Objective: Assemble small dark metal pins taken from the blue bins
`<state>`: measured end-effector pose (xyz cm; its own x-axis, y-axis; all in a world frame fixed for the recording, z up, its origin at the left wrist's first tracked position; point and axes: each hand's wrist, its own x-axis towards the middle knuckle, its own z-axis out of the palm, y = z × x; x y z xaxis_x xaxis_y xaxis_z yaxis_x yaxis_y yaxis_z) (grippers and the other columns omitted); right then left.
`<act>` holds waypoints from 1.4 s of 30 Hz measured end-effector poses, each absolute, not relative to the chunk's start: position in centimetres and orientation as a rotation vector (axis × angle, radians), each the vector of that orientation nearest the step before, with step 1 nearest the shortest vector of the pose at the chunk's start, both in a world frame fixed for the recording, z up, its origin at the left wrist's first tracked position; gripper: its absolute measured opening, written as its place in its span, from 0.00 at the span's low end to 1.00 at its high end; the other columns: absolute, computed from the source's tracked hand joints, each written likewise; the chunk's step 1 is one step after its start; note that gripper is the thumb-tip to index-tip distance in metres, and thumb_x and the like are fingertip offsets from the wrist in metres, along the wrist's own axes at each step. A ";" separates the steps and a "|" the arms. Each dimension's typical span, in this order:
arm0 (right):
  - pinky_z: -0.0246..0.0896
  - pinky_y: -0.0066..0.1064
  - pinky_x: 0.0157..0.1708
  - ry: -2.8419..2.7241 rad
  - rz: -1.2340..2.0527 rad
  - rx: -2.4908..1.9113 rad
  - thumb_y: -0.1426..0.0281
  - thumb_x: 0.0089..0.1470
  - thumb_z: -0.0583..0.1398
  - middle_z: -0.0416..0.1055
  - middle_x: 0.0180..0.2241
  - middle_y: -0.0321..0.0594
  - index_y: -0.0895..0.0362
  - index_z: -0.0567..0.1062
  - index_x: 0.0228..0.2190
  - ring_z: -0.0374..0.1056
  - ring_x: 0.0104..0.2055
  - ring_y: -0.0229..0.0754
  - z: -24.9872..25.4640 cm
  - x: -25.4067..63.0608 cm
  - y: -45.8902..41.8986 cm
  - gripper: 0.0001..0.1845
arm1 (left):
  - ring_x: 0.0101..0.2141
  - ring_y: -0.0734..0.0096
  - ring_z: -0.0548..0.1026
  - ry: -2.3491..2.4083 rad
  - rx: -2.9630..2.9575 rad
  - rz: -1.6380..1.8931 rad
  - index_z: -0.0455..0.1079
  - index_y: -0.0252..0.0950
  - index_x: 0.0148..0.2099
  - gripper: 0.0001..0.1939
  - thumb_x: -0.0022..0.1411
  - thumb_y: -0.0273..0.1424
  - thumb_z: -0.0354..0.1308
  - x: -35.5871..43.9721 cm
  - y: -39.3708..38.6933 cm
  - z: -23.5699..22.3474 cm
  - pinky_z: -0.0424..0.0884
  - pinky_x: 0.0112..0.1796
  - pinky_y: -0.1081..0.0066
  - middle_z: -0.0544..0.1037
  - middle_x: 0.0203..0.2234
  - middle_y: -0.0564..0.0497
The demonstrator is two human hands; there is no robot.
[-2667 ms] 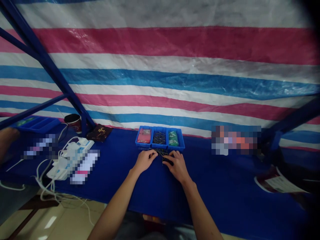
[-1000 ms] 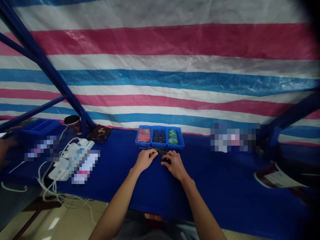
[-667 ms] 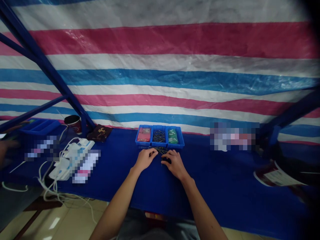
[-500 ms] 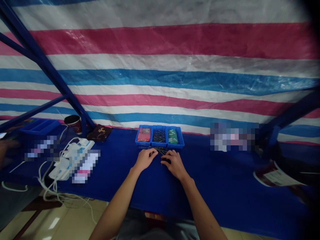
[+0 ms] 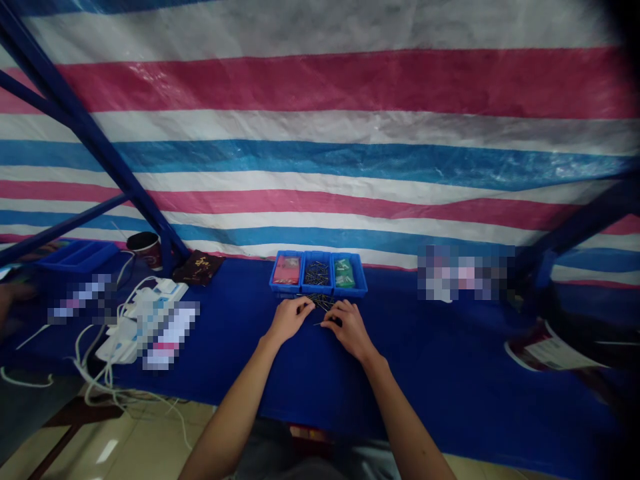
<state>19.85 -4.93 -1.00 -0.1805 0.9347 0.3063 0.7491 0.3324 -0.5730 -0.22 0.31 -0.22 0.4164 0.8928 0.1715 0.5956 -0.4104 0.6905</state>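
Note:
A small heap of thin nail-like metal pieces (image 5: 320,301) lies on the blue tabletop between my two hands. My right hand (image 5: 349,327) is closed in a pinch at the heap's near right side. One slim nail-like piece (image 5: 317,324) sticks out leftward from its fingertips. At the heap's left edge, my left hand (image 5: 290,319) has thumb and forefinger pressed together; whatever is between them is hidden. Just behind the heap stands a blue bin (image 5: 317,291) filled with similar pieces. A bin with a pink packet (image 5: 287,269) flanks it on the left, one with a green packet (image 5: 345,273) on the right.
On the left are a white power strip (image 5: 145,320) with tangled cables, a brown packet (image 5: 198,267), a dark cup (image 5: 145,249) and a blue tray (image 5: 77,256). Another person's hand (image 5: 15,297) shows at the far left. A striped sheet (image 5: 320,167) hangs behind.
The nail-like piece in my right hand has turned from pointing down to pointing left. My left hand stays nearly still. The view has shifted slightly.

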 end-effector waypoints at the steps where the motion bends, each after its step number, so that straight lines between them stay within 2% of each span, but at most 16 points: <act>1: 0.53 0.39 0.43 -1.985 0.389 -1.468 0.65 0.60 0.65 0.73 0.34 0.38 0.52 0.78 0.30 0.65 0.41 0.46 -0.9 19.8 -5.0 0.07 | 0.25 0.70 0.73 1.241 2.122 0.730 0.78 0.38 0.40 0.16 0.70 0.41 0.52 -0.2 0.3 -0.2 0.62 0.30 0.75 0.77 0.22 0.54; 4: 0.53 0.38 0.43 -1.982 0.367 -1.449 0.65 0.61 0.64 0.73 0.33 0.38 0.53 0.78 0.30 0.66 0.41 0.45 -0.7 19.7 -5.1 0.08 | 0.25 0.72 0.71 1.158 2.096 0.751 0.77 0.36 0.39 0.17 0.70 0.40 0.52 -0.2 0.2 0.0 0.63 0.30 0.75 0.77 0.23 0.54; 9: 0.56 0.39 0.43 -1.922 0.337 -1.380 0.65 0.63 0.62 0.74 0.33 0.39 0.53 0.77 0.31 0.66 0.39 0.45 -0.6 19.4 -5.1 0.09 | 0.27 0.72 0.72 1.059 2.110 0.756 0.79 0.36 0.42 0.15 0.68 0.40 0.55 -0.1 -0.1 0.4 0.65 0.32 0.74 0.81 0.33 0.49; 12: 0.60 0.39 0.43 -1.867 0.350 -1.319 0.64 0.63 0.61 0.74 0.33 0.40 0.53 0.77 0.31 0.67 0.38 0.45 -0.7 19.3 -5.2 0.10 | 0.31 0.70 0.74 1.022 2.135 0.705 0.79 0.37 0.45 0.15 0.68 0.39 0.55 -0.1 -0.3 0.6 0.66 0.34 0.73 0.82 0.36 0.48; 17: 0.63 0.40 0.42 -1.838 0.382 -1.268 0.63 0.64 0.59 0.75 0.33 0.41 0.53 0.77 0.32 0.67 0.39 0.46 -1.0 19.0 -5.2 0.11 | 0.33 0.67 0.76 0.978 2.140 0.673 0.80 0.37 0.41 0.15 0.69 0.37 0.54 -0.2 -0.3 0.6 0.67 0.36 0.72 0.82 0.35 0.48; 25: 0.64 0.39 0.40 -1.773 0.417 -1.275 0.60 0.65 0.58 0.74 0.32 0.41 0.53 0.76 0.32 0.67 0.37 0.46 -1.1 18.8 -5.3 0.13 | 0.30 0.70 0.74 0.962 2.116 0.683 0.79 0.36 0.37 0.13 0.68 0.35 0.55 -0.2 -0.4 0.7 0.66 0.34 0.74 0.81 0.29 0.50; 29: 0.65 0.38 0.42 -1.842 0.424 -1.280 0.63 0.66 0.57 0.75 0.34 0.41 0.52 0.76 0.33 0.68 0.38 0.46 -0.6 18.9 -5.2 0.11 | 0.29 0.71 0.74 0.954 2.107 0.721 0.77 0.35 0.35 0.13 0.68 0.34 0.54 -0.1 -0.4 0.6 0.65 0.33 0.74 0.80 0.28 0.51; 34: 0.64 0.39 0.45 -1.965 0.369 -1.281 0.69 0.66 0.56 0.76 0.37 0.41 0.52 0.77 0.37 0.70 0.40 0.45 0.2 19.2 -4.6 0.09 | 0.28 0.70 0.73 0.989 2.079 0.710 0.77 0.34 0.36 0.15 0.69 0.37 0.53 0.0 -0.4 0.8 0.65 0.33 0.74 0.80 0.27 0.50; 42: 0.62 0.38 0.45 -2.091 0.354 -1.282 0.69 0.67 0.54 0.76 0.36 0.41 0.52 0.78 0.36 0.69 0.41 0.45 0.4 19.5 -3.5 0.12 | 0.26 0.73 0.71 1.000 2.079 0.743 0.75 0.35 0.34 0.15 0.70 0.36 0.52 -0.2 -0.4 0.8 0.63 0.31 0.75 0.78 0.25 0.52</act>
<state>19.45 -3.51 0.44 -0.3090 0.8683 0.3879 0.6924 0.4850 -0.5341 -0.16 -0.37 0.79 0.5368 0.8220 0.1899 0.4188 -0.4551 0.7858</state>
